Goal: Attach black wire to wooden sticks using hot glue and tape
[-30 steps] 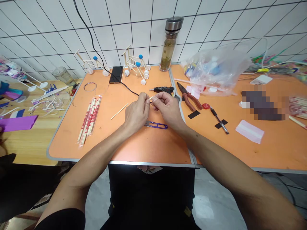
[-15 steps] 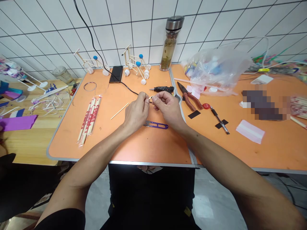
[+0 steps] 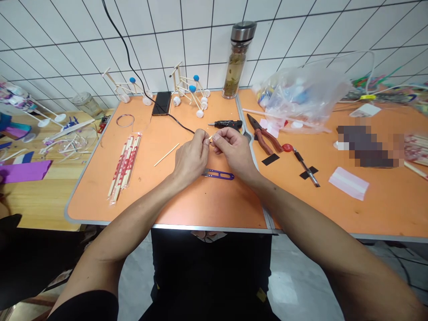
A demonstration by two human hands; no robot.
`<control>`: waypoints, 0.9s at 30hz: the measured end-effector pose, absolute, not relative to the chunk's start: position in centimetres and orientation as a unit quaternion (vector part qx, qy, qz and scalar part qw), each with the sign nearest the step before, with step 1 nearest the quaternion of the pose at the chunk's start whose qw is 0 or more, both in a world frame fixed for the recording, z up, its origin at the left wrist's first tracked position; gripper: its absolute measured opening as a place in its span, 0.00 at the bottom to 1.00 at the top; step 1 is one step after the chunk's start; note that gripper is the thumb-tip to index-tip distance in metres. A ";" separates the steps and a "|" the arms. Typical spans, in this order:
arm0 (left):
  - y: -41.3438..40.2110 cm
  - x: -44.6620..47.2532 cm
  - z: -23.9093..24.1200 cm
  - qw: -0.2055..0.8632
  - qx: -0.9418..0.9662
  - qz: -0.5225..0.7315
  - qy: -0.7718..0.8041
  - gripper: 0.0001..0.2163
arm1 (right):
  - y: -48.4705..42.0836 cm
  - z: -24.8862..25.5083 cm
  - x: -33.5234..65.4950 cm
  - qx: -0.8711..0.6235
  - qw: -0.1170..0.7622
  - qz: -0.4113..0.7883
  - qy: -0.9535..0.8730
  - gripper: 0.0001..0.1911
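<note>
Over the middle of the orange table my left hand [image 3: 193, 154] and my right hand [image 3: 233, 145] meet fingertip to fingertip, both pinched closed. Between them shows the pale tip of a thin wooden stick [image 3: 210, 137]; most of it is hidden by the fingers. Just below the hands lie purple thread snips [image 3: 219, 174], their blades partly covered by my left hand. Left of that hand another thin wooden stick [image 3: 166, 154] rests on the table. A black screwdriver-like tool [image 3: 225, 125] with a metal tip lies behind my right hand.
Wrapped chopsticks [image 3: 125, 167] lie at left, a phone [image 3: 162, 103] and wheeled stick models [image 3: 192, 91] behind. A tea bottle [image 3: 237, 62] stands by the wall. Pliers [image 3: 264, 133], a pen [image 3: 306, 168] and a plastic bag [image 3: 301, 98] are at right. A black cable [image 3: 125, 40] crosses the table.
My left hand has shifted very slightly to the right, closer to my right hand, and covers more of the snips' blades. Less of the held stick shows.
</note>
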State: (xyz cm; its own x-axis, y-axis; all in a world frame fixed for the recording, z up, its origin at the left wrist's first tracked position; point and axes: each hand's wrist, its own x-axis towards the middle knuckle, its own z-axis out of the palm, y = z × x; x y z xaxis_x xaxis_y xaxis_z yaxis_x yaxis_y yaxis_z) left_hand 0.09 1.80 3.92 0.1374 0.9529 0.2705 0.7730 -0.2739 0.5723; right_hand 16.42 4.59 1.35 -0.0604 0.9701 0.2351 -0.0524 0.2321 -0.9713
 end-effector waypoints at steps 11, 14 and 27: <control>2.8 -0.3 3.7 0.204 0.717 0.356 0.564 0.08 | 4.7 1.5 16.9 -0.405 0.548 0.485 -0.547 0.22; 2.9 -0.3 3.5 0.225 0.714 0.371 0.549 0.09 | 4.8 1.3 16.9 -0.398 0.550 0.487 -0.549 0.23; 3.2 -0.4 3.0 0.256 0.706 0.400 0.525 0.11 | 5.1 0.8 16.7 -0.389 0.553 0.478 -0.560 0.24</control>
State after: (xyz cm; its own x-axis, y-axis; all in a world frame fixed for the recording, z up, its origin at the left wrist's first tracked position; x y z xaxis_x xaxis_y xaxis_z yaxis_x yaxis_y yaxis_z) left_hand -0.42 3.18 2.97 0.1289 0.9466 0.2957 0.5371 -0.3173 0.7816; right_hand 16.70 5.15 0.77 -0.0847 0.9652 0.2476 -0.0939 0.2397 -0.9663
